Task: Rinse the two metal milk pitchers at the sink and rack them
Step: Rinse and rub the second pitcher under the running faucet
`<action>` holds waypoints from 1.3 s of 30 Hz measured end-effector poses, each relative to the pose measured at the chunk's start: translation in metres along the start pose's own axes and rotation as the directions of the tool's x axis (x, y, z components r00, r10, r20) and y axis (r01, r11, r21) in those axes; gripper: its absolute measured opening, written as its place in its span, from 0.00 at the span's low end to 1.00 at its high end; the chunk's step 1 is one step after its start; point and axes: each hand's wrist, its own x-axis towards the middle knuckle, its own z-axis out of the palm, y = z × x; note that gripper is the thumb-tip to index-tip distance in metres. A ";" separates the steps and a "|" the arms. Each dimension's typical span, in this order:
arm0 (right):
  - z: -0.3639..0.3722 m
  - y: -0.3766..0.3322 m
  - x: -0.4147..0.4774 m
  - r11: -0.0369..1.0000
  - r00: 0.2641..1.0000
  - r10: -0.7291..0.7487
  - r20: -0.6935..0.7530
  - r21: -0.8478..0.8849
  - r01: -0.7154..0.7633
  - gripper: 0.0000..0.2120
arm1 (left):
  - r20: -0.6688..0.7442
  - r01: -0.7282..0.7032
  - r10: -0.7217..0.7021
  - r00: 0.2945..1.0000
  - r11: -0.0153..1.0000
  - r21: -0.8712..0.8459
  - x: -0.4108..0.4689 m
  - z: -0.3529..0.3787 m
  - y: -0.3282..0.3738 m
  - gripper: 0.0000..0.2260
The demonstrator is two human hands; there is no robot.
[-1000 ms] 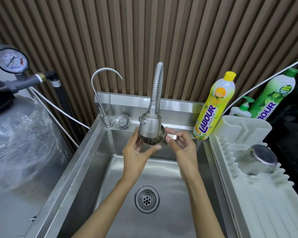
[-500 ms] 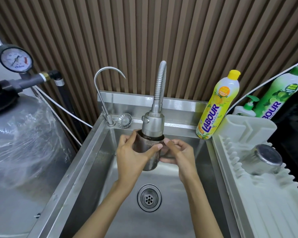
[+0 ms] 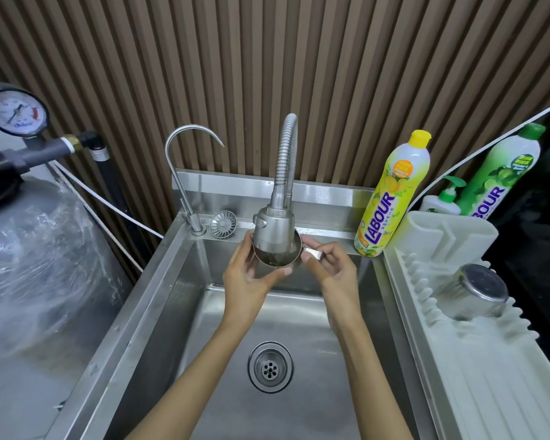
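My left hand (image 3: 248, 277) curls round the body of a metal milk pitcher (image 3: 277, 260) while my right hand (image 3: 331, 271) pinches its handle (image 3: 313, 254). The pitcher is tilted (mouth toward me) just under the faucet's spray head (image 3: 275, 230), over the back edge of the sink (image 3: 146, 281). The second pitcher (image 3: 470, 293) rests bottom-up near the far end of the dish rack (image 3: 477, 376).

A: Brown vertical slats stripe the wall (image 3: 331, 74); sink (image 3: 159, 296), held pitcher (image 3: 278, 261) and racked pitcher (image 3: 477, 290) all gleam silver.
B: The bottles?
A: 1 yellow bottle (image 3: 394, 192) with blue lettering, 1 green bottle (image 3: 502, 173); the rack (image 3: 489, 392) is pale grey.
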 end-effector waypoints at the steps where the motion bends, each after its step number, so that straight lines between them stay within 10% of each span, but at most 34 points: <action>1: 0.003 0.006 0.002 0.996 0.999 0.029 0.024 0.078 -0.031 0.10 | -0.009 -0.027 0.028 1.000 0.999 0.032 0.002 -0.003 0.002 0.34; 7: 0.020 0.025 0.004 0.886 0.976 0.186 0.112 0.410 -0.216 0.08 | -0.051 -0.166 0.193 0.980 0.930 0.327 0.001 -0.015 0.020 0.38; 16: 0.004 -0.002 -0.003 0.959 0.958 0.284 0.047 0.013 -0.285 0.08 | -0.180 -0.002 0.113 0.977 0.852 0.523 -0.016 -0.010 0.027 0.39; 24: -0.009 -0.018 0.001 0.916 0.995 0.011 -0.101 -0.399 -0.050 0.12 | -0.021 0.070 -0.067 0.998 0.950 0.303 -0.013 -0.002 0.011 0.27; 39: 0.011 0.013 0.005 0.900 0.969 0.238 0.065 0.359 -0.245 0.09 | -0.108 -0.103 0.146 0.983 0.937 0.335 0.001 0.005 0.027 0.35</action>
